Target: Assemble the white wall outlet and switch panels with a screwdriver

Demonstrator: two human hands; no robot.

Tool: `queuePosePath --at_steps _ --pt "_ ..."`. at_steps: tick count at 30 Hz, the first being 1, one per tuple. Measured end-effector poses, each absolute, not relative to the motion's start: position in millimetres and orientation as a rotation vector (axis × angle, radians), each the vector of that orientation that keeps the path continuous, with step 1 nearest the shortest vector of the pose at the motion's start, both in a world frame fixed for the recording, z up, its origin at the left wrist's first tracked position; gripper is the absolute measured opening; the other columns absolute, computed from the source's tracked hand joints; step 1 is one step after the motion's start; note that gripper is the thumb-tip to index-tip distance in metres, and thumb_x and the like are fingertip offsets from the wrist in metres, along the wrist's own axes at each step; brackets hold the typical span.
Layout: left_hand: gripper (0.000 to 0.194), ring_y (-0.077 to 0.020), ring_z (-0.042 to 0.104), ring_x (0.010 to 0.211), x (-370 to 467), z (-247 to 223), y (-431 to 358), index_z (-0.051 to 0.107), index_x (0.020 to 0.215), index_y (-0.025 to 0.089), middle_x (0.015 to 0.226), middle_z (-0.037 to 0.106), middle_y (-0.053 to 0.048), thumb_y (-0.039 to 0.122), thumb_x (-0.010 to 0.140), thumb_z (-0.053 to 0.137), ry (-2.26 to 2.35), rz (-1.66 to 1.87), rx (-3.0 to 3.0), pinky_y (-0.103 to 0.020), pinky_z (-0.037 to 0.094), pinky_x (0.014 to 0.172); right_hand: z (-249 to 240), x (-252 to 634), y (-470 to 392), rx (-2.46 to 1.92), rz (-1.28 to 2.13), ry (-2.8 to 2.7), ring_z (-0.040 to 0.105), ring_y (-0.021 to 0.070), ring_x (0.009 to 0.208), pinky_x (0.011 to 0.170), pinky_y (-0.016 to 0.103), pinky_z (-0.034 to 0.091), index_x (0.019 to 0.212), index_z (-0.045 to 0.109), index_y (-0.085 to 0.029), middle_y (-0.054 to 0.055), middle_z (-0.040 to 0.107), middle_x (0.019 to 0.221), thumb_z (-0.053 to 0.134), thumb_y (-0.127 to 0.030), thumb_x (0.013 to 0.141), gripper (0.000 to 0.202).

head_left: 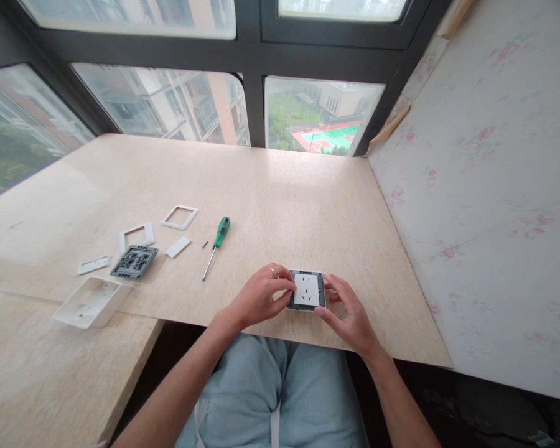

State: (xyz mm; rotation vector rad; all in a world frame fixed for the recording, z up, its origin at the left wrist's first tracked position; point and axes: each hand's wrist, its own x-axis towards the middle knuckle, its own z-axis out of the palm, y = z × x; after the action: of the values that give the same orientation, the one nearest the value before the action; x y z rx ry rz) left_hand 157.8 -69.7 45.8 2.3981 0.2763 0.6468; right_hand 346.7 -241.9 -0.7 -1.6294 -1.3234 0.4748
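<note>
The right hand (pixel 350 311) grips the socket (pixel 307 290) at right, presumably to steady it. The left hand (pixel 267 291) touches its left edge; whether it pinches anything is hidden.

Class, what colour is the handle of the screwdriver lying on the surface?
The screwdriver handle is green with dark patches, seen in the head view.

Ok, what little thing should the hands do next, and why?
Perhaps pick up the green screwdriver: it lies on the table, and what looks like a screw head shows on the socket's right side, where the right hand holds it.
</note>
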Motion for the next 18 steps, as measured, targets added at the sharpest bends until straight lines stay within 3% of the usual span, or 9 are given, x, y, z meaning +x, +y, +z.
queuePosePath --at_steps 7,11,18 --pt "0.032 -0.0261 0.061 0.119 147.6 45.2 -75.5 0.065 0.124 0.022 0.127 0.064 -0.013 0.027 0.093 0.062 0.408 0.607 2.287 -0.045 0.053 0.101 -3.4 347.2 -242.4 -1.632 0.472 -1.323 0.064 0.0285 0.116 0.088 0.043 0.061 0.147 0.046 -0.031 0.013 0.053 0.144 0.071 -0.039 0.09 0.063" --pt "0.065 -0.0311 0.049 0.139 145.5 39.7 -75.4 0.048 0.146 0.026 0.149 0.052 -0.015 0.044 0.088 0.072 0.405 0.476 2.254 -0.053 0.044 0.113 -1.3 346.6 -242.1 -1.635 0.468 -1.322 0.064 0.0292 0.119 0.087 0.042 0.061 0.148 0.047 -0.032 0.013 0.053 0.145 0.07 -0.04 0.09 0.063" --pt "0.071 -0.0315 0.043 0.145 145.6 22.5 -73.4 0.045 0.15 0.027 0.156 0.046 -0.014 0.05 0.088 0.072 0.381 0.405 2.206 -0.054 0.039 0.117 0.3 348.2 -243.4 -1.656 0.465 -1.373 0.051 0.0307 0.137 0.089 0.039 0.061 0.146 0.052 -0.033 0.011 0.052 0.15 0.07 -0.037 0.091 0.058"
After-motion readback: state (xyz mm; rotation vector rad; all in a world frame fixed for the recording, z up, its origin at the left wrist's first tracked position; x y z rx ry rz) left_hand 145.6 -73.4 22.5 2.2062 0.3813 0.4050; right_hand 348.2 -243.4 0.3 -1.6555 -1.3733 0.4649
